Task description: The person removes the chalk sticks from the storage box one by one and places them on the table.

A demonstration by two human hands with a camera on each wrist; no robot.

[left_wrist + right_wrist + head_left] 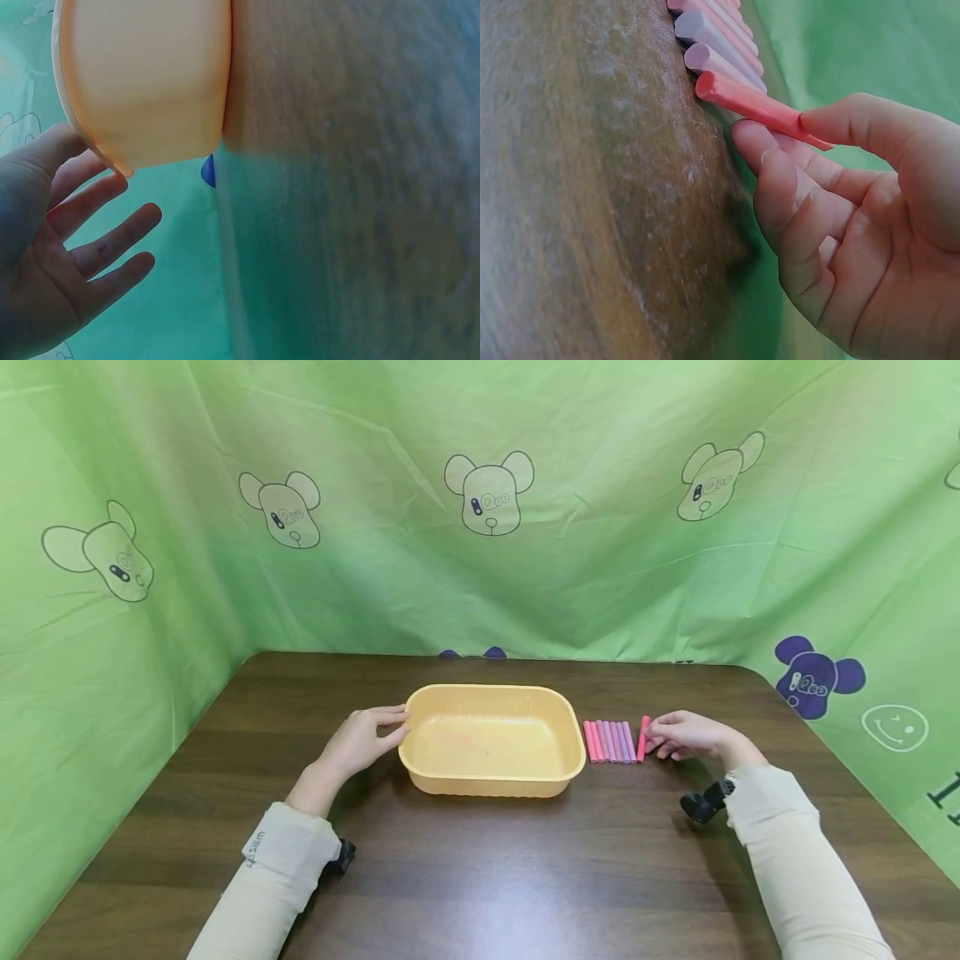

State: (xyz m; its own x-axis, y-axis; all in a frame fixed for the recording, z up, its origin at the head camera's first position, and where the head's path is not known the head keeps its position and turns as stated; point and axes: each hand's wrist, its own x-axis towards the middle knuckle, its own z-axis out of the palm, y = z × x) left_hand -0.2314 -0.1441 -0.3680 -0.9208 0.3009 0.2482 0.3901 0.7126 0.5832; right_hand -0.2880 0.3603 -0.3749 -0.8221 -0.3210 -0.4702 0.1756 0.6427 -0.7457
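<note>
A yellow plastic basin (491, 787) sits on the table. At its left end my left hand (358, 742) touches the rim with thumb and fingertips, the fingers fairly straight and spread in the left wrist view. To the right of the basin lies a row of several pink and purple sticks (609, 742), side by side. My right hand (693, 733) pinches a red stick (754, 105) between thumb and fingers, just right of the row. The sticks look chalk-like or clay-like; I cannot tell which. One end of the red stick is hidden by the fingers in the right wrist view.
The brown wooden table (480, 868) extends in front of the basin. A green curtain (375, 585) with printed bear heads hangs behind it and along both sides. Each wrist wears a small black camera (705, 803) by its pale sleeve.
</note>
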